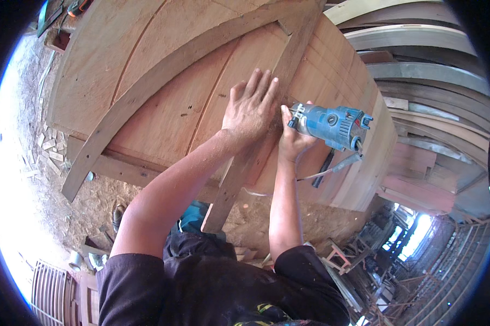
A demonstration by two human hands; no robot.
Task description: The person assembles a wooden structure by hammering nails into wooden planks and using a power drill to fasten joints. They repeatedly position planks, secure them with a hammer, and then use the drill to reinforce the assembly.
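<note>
1. Head view: the right hand (292, 142) is curled around the lower end of a blue power tool (334, 127), thumb up along its near side, fingertips just showing beyond.
2. The left hand (247, 114) is palm down with fingers extended and slightly spread; it grips nothing and lies across the straight wooden bar (300, 49) and the planks beside it.
3. The tool lies nearly sideways, its base end close against the bar's right edge; I cannot tell whether a cutter meets the wood.
4. To work well here, I would keep the base square to the bar, feed evenly, and keep the left fingers away from the cutter end.
5. The left forearm (174, 185) slants up and rightward from a bent elbow; the right forearm (287, 201) rises almost straight, its wrist just beneath the tool.
6. Farther out, a black object (322, 171) lies right of that forearm, a curved wooden strip (163, 68) arches over the plank panel (163, 119), and curved timbers (413, 38) are stacked at upper right.
</note>
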